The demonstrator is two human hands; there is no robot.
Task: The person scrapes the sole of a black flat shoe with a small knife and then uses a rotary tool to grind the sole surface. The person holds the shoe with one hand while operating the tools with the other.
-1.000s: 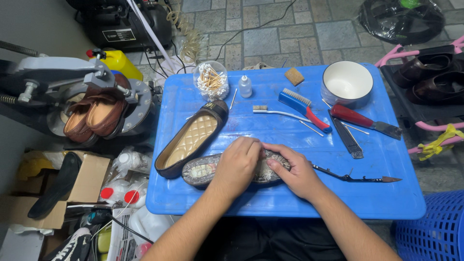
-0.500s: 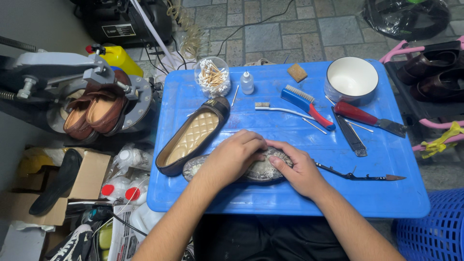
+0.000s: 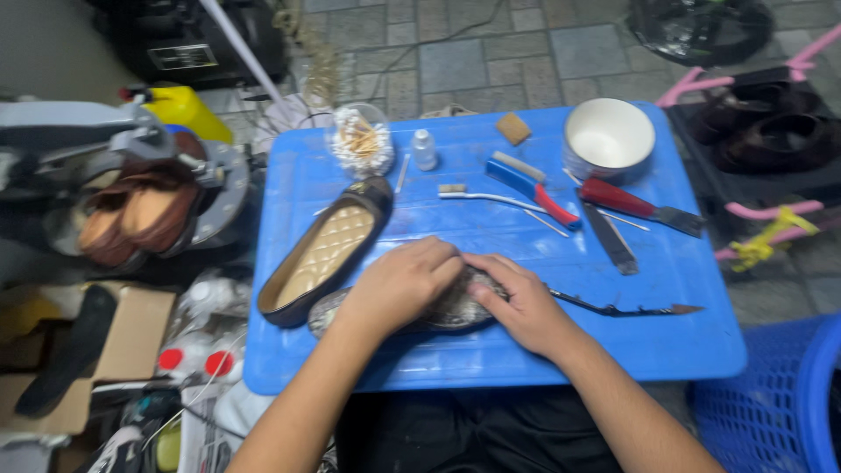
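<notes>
Both hands, the left hand (image 3: 399, 285) and the right hand (image 3: 519, 302), press flat with the grip closed on a grey patterned shoe sole (image 3: 455, 308) lying on the blue tabletop (image 3: 491, 350). Pressing seems under way, not finished. Just left of the grip lies the black flat shoe (image 3: 324, 250), untouched.

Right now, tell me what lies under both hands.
Under the left hand and right hand lies a flat grey shoe sole on the blue table. Its middle is covered, so nothing more shows there.
</notes>
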